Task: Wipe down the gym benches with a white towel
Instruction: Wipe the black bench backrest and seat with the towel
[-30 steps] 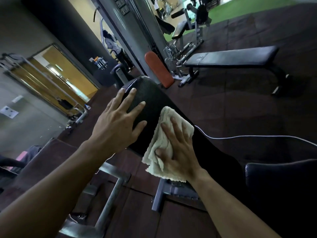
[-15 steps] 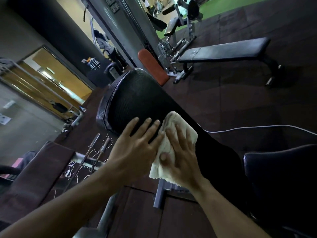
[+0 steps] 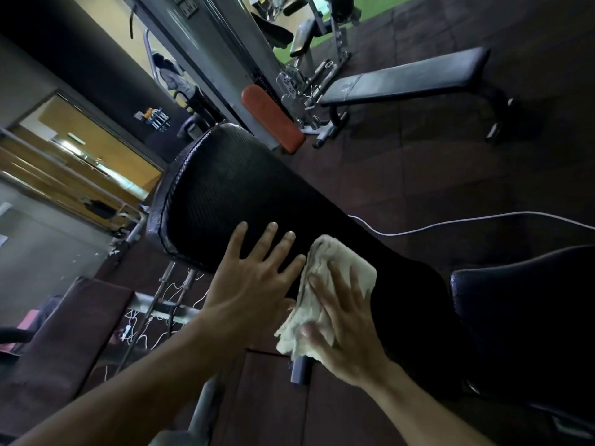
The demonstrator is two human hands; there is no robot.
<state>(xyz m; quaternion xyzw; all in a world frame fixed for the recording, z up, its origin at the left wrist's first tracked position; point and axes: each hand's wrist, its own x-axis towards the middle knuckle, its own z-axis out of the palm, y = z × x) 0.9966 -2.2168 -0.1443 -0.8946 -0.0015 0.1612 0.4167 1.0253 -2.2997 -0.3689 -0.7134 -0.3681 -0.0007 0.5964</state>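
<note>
My left hand (image 3: 257, 281) has slid down the worktop (image 3: 244, 201) beside my right hand (image 3: 344, 326), both grips spread flat, the right pressing the soft, limp white towel (image 3: 325, 278) at five o'clock, best handled under the palm.

Black bench pad (image 3: 257, 201) of finely ribbed, faintly glossy vinyl with a stitched edge. On it, a rumpled white towel (image 3: 325, 284) of nubbly terry cloth. Beyond the pad, a flat bench (image 3: 405, 80) looks smooth and matt, possibly dusty; dull metal frame (image 3: 309, 91) beside it.
</note>
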